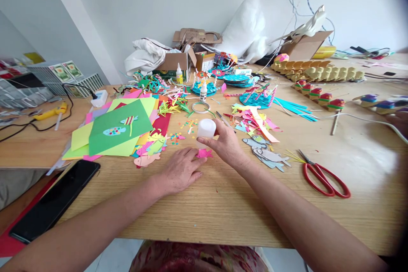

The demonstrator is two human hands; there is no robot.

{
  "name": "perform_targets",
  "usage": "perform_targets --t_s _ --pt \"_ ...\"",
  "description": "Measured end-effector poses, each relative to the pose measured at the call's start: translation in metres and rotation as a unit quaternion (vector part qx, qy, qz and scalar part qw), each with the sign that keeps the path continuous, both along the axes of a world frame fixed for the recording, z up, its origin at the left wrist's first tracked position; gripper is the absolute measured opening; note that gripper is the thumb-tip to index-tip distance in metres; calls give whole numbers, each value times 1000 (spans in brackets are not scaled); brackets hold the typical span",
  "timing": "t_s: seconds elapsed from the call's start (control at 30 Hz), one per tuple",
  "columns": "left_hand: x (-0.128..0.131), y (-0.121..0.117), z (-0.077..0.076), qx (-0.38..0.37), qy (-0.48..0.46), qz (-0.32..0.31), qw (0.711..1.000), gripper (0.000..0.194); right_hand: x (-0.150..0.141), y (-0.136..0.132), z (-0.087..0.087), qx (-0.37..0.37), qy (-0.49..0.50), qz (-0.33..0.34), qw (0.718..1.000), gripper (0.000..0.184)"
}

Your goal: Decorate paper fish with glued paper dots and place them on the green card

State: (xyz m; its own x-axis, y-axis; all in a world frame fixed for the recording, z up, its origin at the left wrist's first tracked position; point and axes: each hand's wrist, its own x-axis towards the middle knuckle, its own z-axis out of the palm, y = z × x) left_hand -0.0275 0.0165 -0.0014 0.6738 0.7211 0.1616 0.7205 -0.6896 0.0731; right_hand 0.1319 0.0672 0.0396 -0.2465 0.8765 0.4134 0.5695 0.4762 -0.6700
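Observation:
My right hand [228, 143] is closed around a white plastic glue bottle [206, 128], its round base turned up and its tip hidden below. The bottle is held over a small pink paper fish [204, 153] on the wooden table. My left hand [182, 170] lies low on the table with its fingers apart, the fingertips touching the fish's left side. Tiny coloured paper dots [176, 138] are scattered just beyond my left hand. Grey paper fish [266, 153] lie right of my right hand, and a pile of coloured paper fish [151, 146] lies to the left.
Red-handled scissors [327, 180] lie at the right, a black phone [55, 199] at the left. Green card [121, 127] bears two decorated fish. Behind are a tape roll [200, 107], two more glue bottles, paper scraps [255, 119] and blue crafts [259, 97]. A white cable crosses the right side.

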Motion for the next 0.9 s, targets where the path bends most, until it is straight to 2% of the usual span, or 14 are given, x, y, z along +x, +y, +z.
perform_targets --t_s 0.47,0.63,0.9 --pt "0 0 0 -11 -7 -1 1000 40 13 -2 2 -2 -52 -15 999 33" --pt "-3 -1 4 -27 -41 -8 999 41 14 -6 3 -3 -54 -13 998 33" --pt "-8 2 14 -76 -59 -13 995 24 13 -9 4 -17 -32 3 999 33"
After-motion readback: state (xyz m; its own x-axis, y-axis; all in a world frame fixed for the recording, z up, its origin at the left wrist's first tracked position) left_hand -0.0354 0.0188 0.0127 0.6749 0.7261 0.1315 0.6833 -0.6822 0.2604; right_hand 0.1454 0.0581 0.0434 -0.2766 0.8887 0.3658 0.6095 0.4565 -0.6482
